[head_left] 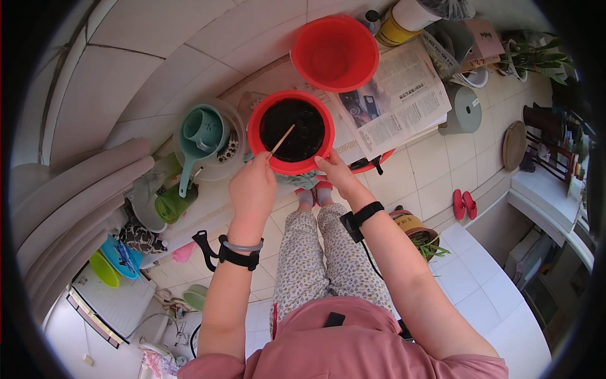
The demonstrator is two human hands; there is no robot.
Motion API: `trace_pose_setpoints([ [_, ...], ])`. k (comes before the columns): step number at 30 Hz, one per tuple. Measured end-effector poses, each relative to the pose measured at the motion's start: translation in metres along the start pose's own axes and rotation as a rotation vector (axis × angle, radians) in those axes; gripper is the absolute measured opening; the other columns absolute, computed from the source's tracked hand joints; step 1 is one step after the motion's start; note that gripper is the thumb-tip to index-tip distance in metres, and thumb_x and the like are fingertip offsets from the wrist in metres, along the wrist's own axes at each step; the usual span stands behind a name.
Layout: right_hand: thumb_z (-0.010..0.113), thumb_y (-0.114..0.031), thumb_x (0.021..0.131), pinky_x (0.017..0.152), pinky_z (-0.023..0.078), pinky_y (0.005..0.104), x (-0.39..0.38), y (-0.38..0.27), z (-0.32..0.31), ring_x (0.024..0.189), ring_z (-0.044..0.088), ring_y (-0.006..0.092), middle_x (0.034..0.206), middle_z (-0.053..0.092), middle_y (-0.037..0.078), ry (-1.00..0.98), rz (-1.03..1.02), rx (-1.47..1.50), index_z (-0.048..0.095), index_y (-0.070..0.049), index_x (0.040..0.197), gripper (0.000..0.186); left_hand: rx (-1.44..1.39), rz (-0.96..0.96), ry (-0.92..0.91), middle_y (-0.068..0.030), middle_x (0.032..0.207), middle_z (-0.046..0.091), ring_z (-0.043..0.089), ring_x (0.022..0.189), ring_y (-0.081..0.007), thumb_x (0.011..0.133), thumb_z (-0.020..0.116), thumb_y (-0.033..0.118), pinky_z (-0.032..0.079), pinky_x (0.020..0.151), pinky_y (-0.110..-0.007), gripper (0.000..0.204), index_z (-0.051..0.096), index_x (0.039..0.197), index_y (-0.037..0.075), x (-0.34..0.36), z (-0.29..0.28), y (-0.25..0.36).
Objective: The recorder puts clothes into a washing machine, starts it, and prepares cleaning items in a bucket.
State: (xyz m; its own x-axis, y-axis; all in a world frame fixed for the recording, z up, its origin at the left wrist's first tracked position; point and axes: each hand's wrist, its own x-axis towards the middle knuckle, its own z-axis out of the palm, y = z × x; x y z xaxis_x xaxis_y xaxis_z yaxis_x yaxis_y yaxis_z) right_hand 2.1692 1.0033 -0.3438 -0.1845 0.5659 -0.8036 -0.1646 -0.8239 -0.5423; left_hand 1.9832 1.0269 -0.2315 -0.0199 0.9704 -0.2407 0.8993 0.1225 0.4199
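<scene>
In front of me is a red bucket [265,136] holding dark material [303,126] with a wet-looking surface. My left hand [252,180] is closed on a thin wooden stick [283,138] that slants into the dark material. My right hand [341,177] grips the right front rim of the red bucket. Just behind it sits a second red bucket [334,47], beside a spread newspaper [404,107]. To the left, a teal dipper [186,174] and smaller teal cup lie in a pale basin.
Green containers [173,205] sit at the left. Yellow and white pails [391,35] and plants [536,60] line the back right. A grey bin [461,110] stands on the tiled floor, with red slippers [461,203] farther out and a potted plant [413,224] near my legs.
</scene>
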Motion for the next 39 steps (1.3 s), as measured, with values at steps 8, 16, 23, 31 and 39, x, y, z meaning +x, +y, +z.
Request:
trace_pose_setpoints([
  [8,0.054,-0.027,0.094,0.085,0.047,0.0355,0.000,-0.004,-0.001,0.114,0.050,0.0175,0.127,0.050,0.004,-0.013,0.035,-0.054,0.027,-0.013,0.141,0.056,0.118,0.105,-0.097,-0.0142,0.078,0.064,0.062,0.074,-0.0331,0.078,0.053,0.007,0.048,0.064,-0.044,0.024,0.064,0.100,0.004,0.007,0.030,-0.017],
  [16,0.052,-0.027,0.095,0.091,0.045,0.0368,-0.003,-0.007,-0.002,0.116,0.049,0.0175,0.133,0.046,0.003,-0.020,0.060,-0.041,0.026,-0.015,0.143,0.056,0.115,0.001,-0.091,-0.0140,0.080,0.065,0.063,0.072,-0.0330,0.079,0.053,0.008,0.049,0.064,-0.043,0.023,0.064,0.098,0.004,-0.008,-0.003,-0.009],
  [23,0.056,-0.028,0.092,0.081,0.048,0.0333,0.003,0.002,-0.006,0.108,0.052,0.0164,0.122,0.053,0.006,-0.014,-0.005,-0.056,0.027,-0.011,0.140,0.059,-0.007,0.054,-0.044,-0.0168,0.085,0.065,0.063,0.080,-0.0338,0.087,0.050,0.013,0.049,0.068,-0.043,0.019,0.064,0.097,0.005,0.028,0.027,0.032],
  [31,0.056,-0.028,0.092,0.080,0.048,0.0322,0.002,0.002,-0.005,0.107,0.052,0.0157,0.121,0.053,0.005,-0.015,-0.015,-0.040,0.030,-0.010,0.138,0.056,0.002,0.064,-0.302,-0.0182,0.082,0.065,0.063,0.079,-0.0350,0.088,0.051,0.014,0.049,0.068,-0.045,0.021,0.064,0.100,0.003,0.003,0.054,0.031],
  [39,0.052,-0.028,0.095,0.091,0.044,0.0364,0.000,-0.003,-0.004,0.116,0.048,0.0171,0.131,0.047,0.003,-0.032,0.038,-0.051,0.030,-0.015,0.140,0.052,0.195,0.111,-0.195,-0.0144,0.077,0.065,0.064,0.072,-0.0329,0.081,0.053,0.010,0.050,0.064,-0.044,0.020,0.064,0.096,0.005,-0.011,0.020,-0.041],
])
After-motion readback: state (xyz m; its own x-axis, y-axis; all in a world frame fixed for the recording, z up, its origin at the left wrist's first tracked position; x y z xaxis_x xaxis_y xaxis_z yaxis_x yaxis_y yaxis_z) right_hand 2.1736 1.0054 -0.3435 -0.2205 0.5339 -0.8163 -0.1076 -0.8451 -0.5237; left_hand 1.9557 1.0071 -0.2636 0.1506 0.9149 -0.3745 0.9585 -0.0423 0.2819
